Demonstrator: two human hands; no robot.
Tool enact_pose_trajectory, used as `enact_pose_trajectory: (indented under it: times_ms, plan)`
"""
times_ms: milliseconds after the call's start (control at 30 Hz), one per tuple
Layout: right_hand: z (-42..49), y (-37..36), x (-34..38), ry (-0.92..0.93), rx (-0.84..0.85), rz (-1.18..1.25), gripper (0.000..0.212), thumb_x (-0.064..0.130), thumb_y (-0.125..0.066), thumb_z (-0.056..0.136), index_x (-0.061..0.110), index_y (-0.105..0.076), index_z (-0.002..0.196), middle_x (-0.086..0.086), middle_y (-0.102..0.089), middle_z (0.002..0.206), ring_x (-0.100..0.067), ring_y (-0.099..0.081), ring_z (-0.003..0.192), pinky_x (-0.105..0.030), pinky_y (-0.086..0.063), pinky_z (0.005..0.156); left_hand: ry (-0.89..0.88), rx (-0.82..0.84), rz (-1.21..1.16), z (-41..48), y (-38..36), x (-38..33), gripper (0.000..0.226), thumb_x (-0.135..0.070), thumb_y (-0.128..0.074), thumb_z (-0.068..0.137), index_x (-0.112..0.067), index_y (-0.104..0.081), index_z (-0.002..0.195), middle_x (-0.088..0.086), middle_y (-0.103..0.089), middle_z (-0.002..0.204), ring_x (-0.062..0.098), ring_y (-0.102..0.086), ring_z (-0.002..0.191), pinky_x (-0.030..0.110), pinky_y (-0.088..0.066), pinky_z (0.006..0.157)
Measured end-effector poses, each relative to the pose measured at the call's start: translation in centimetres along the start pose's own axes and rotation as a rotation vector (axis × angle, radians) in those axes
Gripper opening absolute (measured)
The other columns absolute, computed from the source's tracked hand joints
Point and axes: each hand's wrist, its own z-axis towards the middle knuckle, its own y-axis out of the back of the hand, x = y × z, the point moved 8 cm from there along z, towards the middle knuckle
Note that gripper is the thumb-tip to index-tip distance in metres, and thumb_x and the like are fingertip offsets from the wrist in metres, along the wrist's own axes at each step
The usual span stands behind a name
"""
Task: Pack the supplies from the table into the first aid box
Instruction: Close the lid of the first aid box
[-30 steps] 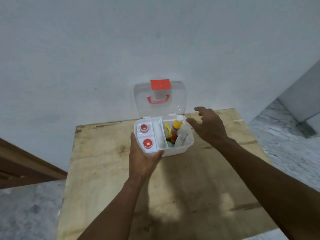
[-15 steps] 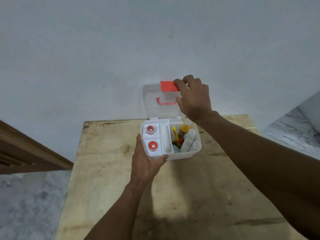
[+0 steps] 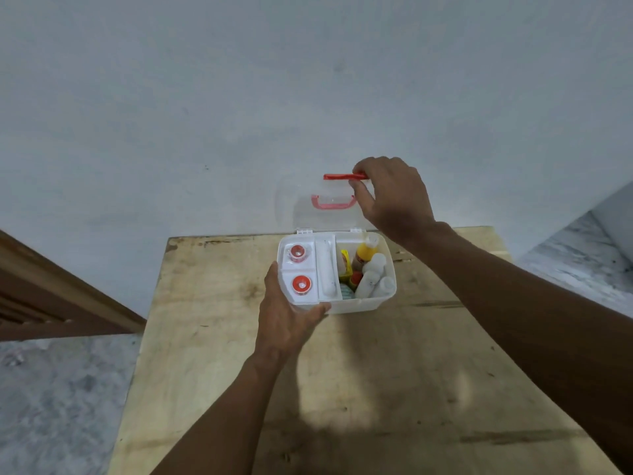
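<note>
A white first aid box (image 3: 356, 305) stands at the far side of a wooden table (image 3: 342, 389), against the wall. Its clear lid (image 3: 308, 217) is raised, with a red handle (image 3: 332, 202) and a red latch (image 3: 337, 176) at its top edge. My right hand (image 3: 390, 197) pinches the lid's top edge at the latch. My left hand (image 3: 286, 320) grips the box's near left corner. Inside, a white tray holds two red-capped rolls (image 3: 300, 284) on the left. On the right stand a yellow-capped bottle (image 3: 365, 253) and white bottles (image 3: 373, 275).
A pale wall (image 3: 239, 114) rises right behind the box. A brown wooden frame (image 3: 51, 303) runs along the left. Grey mottled floor (image 3: 51, 406) shows on both sides of the table.
My right hand went from beside the box up to the lid's top edge and took hold of it at the latch. The lid has tipped forward a little. My left hand stayed on the box.
</note>
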Motion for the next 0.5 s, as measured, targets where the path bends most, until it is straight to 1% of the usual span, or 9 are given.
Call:
enact_pose_trajectory:
  times_ms: [100, 200, 333, 433, 500]
  plan:
    - [-2.5, 1.2, 0.9, 0.015, -0.004, -0.005, 0.014, 0.022, -0.063, 0.089, 0.009, -0.068, 0.093, -0.006, -0.071, 0.086, -0.027, -0.063, 0.078, -0.039, -0.051, 0.068, 0.082, -0.003, -0.014, -0.1, 0.0, 1.0, 0.101, -0.039, -0.092, 0.056, -0.030, -0.027, 0.134, -0.028, -0.054, 0.114, -0.004, -0.062, 0.100, 0.012, -0.053, 0.071]
    - [-5.5, 1.5, 1.8, -0.027, 0.061, 0.022, 0.008, 0.017, -0.066, 0.087, 0.009, -0.068, 0.090, -0.006, -0.071, 0.088, -0.027, -0.064, 0.080, -0.036, -0.051, 0.071, 0.101, -0.002, 0.006, 0.1, 0.0, 1.3, 0.095, -0.035, -0.092, 0.057, -0.030, -0.028, 0.128, -0.030, -0.051, 0.105, -0.011, -0.059, 0.089, 0.008, -0.048, 0.064]
    - [-9.7, 0.2, 3.4, -0.048, 0.151, -0.010, 0.012, 0.015, -0.072, 0.083, 0.007, -0.068, 0.091, -0.011, -0.072, 0.099, -0.029, -0.067, 0.090, -0.041, -0.058, 0.075, 0.088, -0.006, 0.012, 0.2, 0.1, 1.2, 0.090, -0.031, -0.092, 0.061, -0.029, -0.030, 0.126, -0.025, -0.050, 0.103, -0.007, -0.059, 0.086, 0.003, -0.047, 0.059]
    - [-12.4, -1.1, 4.2, -0.051, 0.219, -0.018, 0.013, 0.015, -0.073, 0.083, 0.007, -0.070, 0.092, -0.012, -0.071, 0.108, -0.031, -0.066, 0.099, -0.044, -0.057, 0.080, 0.056, -0.013, 0.019, 0.2, 0.3, 1.1, 0.089, -0.030, -0.093, 0.060, -0.025, -0.031, 0.123, -0.017, -0.052, 0.103, 0.000, -0.060, 0.084, 0.004, -0.048, 0.062]
    - [-13.9, -1.9, 4.3, -0.056, 0.240, -0.017, 0.011, 0.014, -0.071, 0.083, 0.007, -0.070, 0.091, -0.011, -0.070, 0.111, -0.032, -0.065, 0.102, -0.043, -0.057, 0.080, 0.034, -0.014, 0.029, 0.1, 0.5, 0.9, 0.094, -0.032, -0.093, 0.058, -0.018, -0.032, 0.128, -0.016, -0.052, 0.106, 0.003, -0.059, 0.089, 0.004, -0.047, 0.066]
